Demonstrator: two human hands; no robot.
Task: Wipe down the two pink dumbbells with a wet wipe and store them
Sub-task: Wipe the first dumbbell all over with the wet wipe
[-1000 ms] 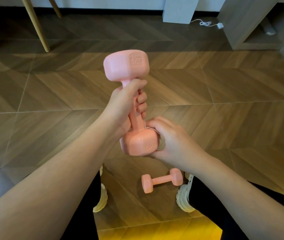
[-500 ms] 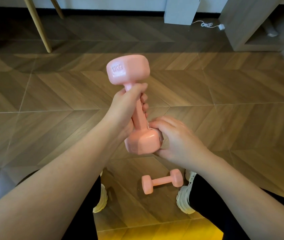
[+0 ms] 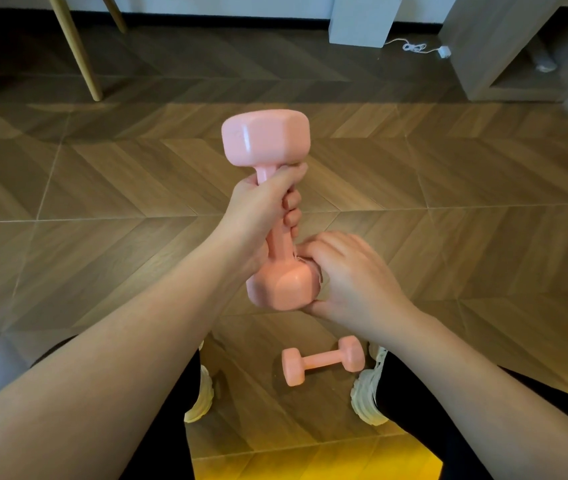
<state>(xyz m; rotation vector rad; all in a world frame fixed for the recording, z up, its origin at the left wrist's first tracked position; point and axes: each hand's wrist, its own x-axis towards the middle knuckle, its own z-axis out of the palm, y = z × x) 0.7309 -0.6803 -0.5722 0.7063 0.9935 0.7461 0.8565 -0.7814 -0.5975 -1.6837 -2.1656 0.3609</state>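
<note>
Head view, nearest first: second pink dumbbell lay on the floor, directly below the held dumbbell. Left hand was wrapped round the held dumbbell's handle, bar near upright. Right hand cupped its lower head, pressing a barely visible wet wipe against it. Judged rigid, dense and glossy, so slippery once damp. Best gripped at the handle, not the heads.

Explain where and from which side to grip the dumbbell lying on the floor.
Grip the dumbbell by its thin middle handle, reaching down from above. It lies flat between the shoes, and its wider heads seem to lift the handle, leaving room for fingers to curl under.
</note>
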